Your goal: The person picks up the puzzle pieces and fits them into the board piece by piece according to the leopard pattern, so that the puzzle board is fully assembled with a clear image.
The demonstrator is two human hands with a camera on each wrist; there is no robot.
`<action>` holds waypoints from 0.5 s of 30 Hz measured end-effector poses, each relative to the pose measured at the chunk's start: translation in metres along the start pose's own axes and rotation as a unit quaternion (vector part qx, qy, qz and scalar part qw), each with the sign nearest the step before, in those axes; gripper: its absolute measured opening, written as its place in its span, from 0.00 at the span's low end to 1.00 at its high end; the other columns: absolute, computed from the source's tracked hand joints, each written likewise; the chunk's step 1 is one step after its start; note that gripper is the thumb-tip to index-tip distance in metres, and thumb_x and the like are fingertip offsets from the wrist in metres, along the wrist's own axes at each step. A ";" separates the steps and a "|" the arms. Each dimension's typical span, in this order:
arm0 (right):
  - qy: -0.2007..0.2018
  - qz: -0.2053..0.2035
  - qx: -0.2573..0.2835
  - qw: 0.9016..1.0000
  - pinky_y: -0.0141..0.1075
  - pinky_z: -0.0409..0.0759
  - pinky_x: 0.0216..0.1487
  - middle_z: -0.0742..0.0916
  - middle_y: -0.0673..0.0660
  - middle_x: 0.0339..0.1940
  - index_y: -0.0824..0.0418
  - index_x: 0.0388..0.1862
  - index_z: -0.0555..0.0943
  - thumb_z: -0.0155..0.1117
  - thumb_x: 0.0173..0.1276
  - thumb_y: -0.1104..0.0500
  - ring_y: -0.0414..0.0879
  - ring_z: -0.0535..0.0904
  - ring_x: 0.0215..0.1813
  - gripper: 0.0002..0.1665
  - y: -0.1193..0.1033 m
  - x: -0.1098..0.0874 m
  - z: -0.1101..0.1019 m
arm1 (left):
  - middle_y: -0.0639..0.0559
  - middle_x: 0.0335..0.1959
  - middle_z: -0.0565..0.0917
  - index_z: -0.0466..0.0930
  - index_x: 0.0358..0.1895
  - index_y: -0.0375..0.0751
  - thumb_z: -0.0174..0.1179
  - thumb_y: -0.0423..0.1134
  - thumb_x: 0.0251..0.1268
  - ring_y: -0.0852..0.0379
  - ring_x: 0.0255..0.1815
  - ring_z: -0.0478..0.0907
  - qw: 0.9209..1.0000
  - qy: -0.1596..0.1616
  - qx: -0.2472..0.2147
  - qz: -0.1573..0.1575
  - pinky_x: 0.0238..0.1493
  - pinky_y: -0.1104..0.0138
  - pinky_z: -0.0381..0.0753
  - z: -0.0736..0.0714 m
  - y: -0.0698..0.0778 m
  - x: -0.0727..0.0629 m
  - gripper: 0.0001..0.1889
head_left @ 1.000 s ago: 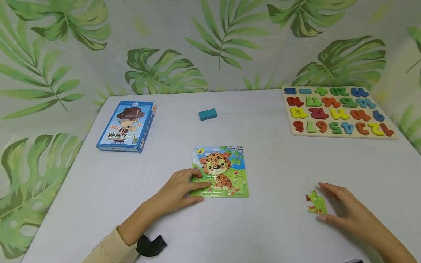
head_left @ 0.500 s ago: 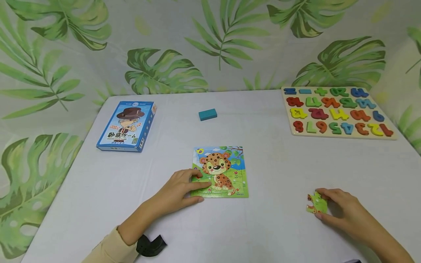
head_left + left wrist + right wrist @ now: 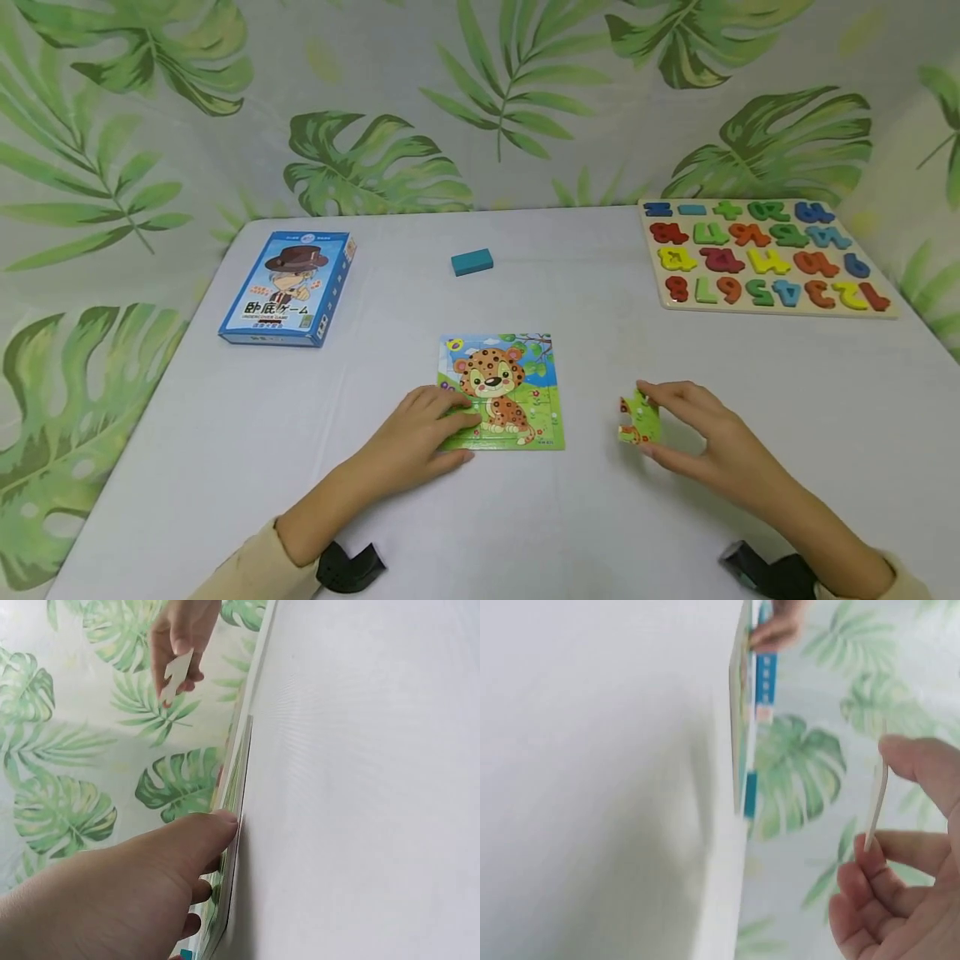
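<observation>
A square jigsaw puzzle [image 3: 495, 379] with a leopard cub picture lies mid-table in the head view. My left hand [image 3: 416, 433] rests on its lower left part, fingers on the picture and thumb at the near edge. In the left wrist view that thumb lies along the edge of the puzzle [image 3: 238, 769]. To the right of the puzzle, my right hand [image 3: 708, 429] pinches a green puzzle piece [image 3: 643, 421] between thumb and fingers. The right wrist view shows the piece [image 3: 877, 795] edge-on, held above the table.
A blue card game box [image 3: 288, 287] lies at the back left. Behind the puzzle is a teal block [image 3: 472, 262]. A wooden number board [image 3: 765, 258] with colourful pieces sits at the back right. Leaf-patterned cloth [image 3: 375, 158] hangs behind the white table [image 3: 562, 517].
My right hand has closed its pinch on the puzzle piece, lifted it and carried it left toward the puzzle. The left hand's fingers have shifted slightly on the puzzle.
</observation>
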State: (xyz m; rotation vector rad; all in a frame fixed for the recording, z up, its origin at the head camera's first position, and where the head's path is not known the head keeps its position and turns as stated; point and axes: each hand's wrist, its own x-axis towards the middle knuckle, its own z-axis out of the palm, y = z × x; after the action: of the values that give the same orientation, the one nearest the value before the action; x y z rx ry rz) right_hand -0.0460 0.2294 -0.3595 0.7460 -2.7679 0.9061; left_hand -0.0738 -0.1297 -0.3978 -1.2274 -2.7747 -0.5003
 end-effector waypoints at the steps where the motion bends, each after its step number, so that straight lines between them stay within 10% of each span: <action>1: 0.000 -0.009 0.007 1.000 0.23 0.70 0.47 0.76 0.47 0.47 0.56 0.62 0.70 0.74 0.47 0.59 0.41 0.71 0.50 0.41 -0.003 0.005 0.005 | 0.51 0.55 0.71 0.76 0.53 0.45 0.57 0.52 0.58 0.53 0.58 0.63 1.000 -0.006 -0.002 -0.001 0.61 0.60 0.56 0.001 0.001 0.001 0.22; 6: -0.020 -0.036 0.033 0.999 0.43 0.76 0.44 0.77 0.51 0.48 0.63 0.58 0.72 0.74 0.47 0.59 0.44 0.72 0.49 0.37 -0.016 0.029 0.030 | 0.49 0.57 0.70 0.74 0.51 0.39 0.56 0.52 0.59 0.53 0.61 0.63 1.000 -0.023 -0.016 -0.004 0.62 0.64 0.57 0.002 0.007 0.005 0.23; 15: -0.075 -0.036 0.059 0.995 0.43 0.71 0.51 0.77 0.52 0.46 0.65 0.56 0.74 0.71 0.51 0.53 0.47 0.70 0.52 0.34 -0.020 0.052 0.066 | 0.49 0.55 0.71 0.66 0.63 0.50 0.52 0.60 0.58 0.50 0.58 0.64 0.998 -0.045 0.040 0.017 0.59 0.57 0.62 0.002 0.014 0.009 0.31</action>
State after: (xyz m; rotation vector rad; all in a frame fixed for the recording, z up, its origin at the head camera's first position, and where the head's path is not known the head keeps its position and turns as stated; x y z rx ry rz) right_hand -0.0796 0.1553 -0.3880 0.9656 -2.8131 1.0487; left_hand -0.0698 -0.1136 -0.3946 -1.3085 -2.8113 -0.3374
